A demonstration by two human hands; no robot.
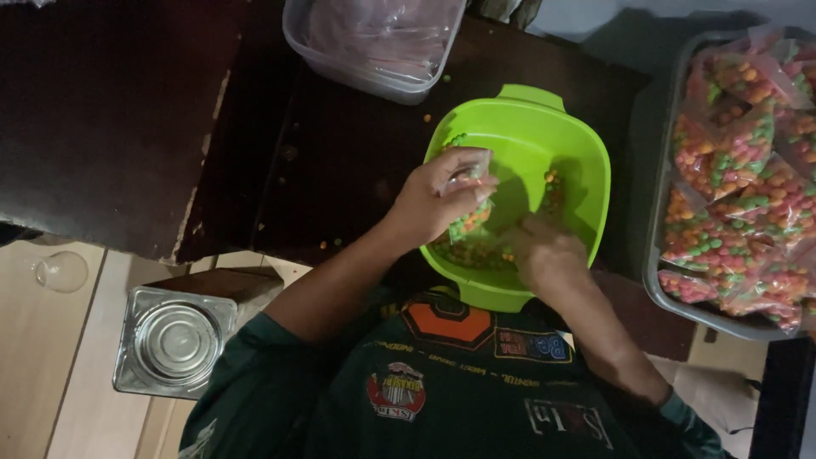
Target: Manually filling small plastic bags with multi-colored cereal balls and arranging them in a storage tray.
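A bright green plastic bowl (pixel 544 136) sits on the dark table and holds small orange, green and pink candies at its near side. My left hand (pixel 442 197) grips a small clear plastic bag (pixel 469 200) partly filled with those candies, held over the bowl's left rim. My right hand (pixel 548 255) reaches down into the bowl among the loose candies (pixel 476 252); its fingers are curled and partly hidden, and I cannot tell what they hold.
A grey tray (pixel 659 289) at the right is piled with several filled candy bags. A clear tub (pixel 357 64) of empty plastic bags stands behind the bowl. A square glass jar with a metal lid (pixel 174 340) sits on the floor at left. Stray candies dot the table.
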